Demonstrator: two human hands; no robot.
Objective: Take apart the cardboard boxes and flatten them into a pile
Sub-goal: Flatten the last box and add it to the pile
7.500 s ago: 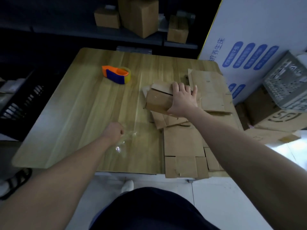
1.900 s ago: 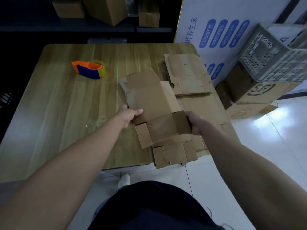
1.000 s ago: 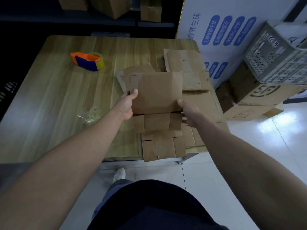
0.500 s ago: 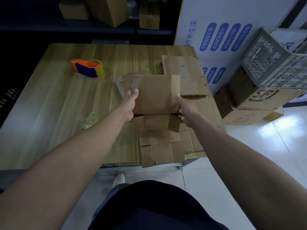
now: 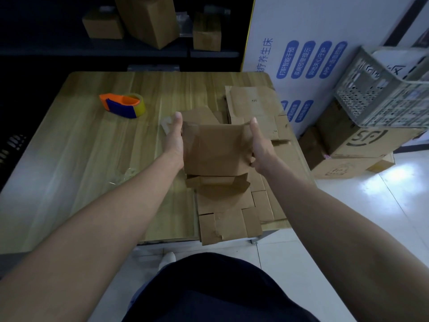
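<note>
I hold a brown cardboard box (image 5: 216,147), partly taken apart, above the right side of the wooden table (image 5: 81,147). My left hand (image 5: 174,140) grips its left edge and my right hand (image 5: 258,145) grips its right edge. Its lower flaps (image 5: 218,181) hang loose toward me. Under and behind it lies a pile of flattened cardboard (image 5: 255,105) that runs along the table's right side to the front edge (image 5: 227,224).
An orange and blue tape dispenser (image 5: 123,105) sits at the table's back left. Crumpled clear tape (image 5: 123,175) lies near my left forearm. Whole boxes (image 5: 148,19) stand on a dark shelf behind. A grey crate (image 5: 385,89) rests on boxes at right.
The box went from lying spread out in my hands to being held up between both hands. It now sits a little closer to me, with the flaps bent.
</note>
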